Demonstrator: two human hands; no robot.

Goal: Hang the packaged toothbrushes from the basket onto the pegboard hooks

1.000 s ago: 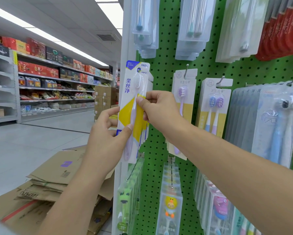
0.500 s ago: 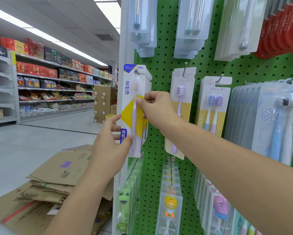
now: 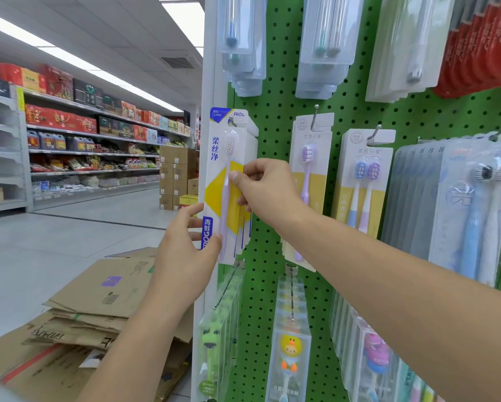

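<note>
We hold the white-and-yellow carded pink toothbrush pack [image 3: 227, 184] at the green pegboard's [image 3: 275, 198] left edge, its hole at the metal hook [image 3: 231, 121]. Right hand [image 3: 265, 188] pinches its right edge, left hand [image 3: 189, 245] pinches the bottom; we push it back level.

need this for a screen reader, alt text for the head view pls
Both hands hold a FROG toothbrush pack on a hook at the green pegboard's left edge: left hand at its bottom, right hand pinching its middle. Other toothbrush packs hang alongside.
</note>
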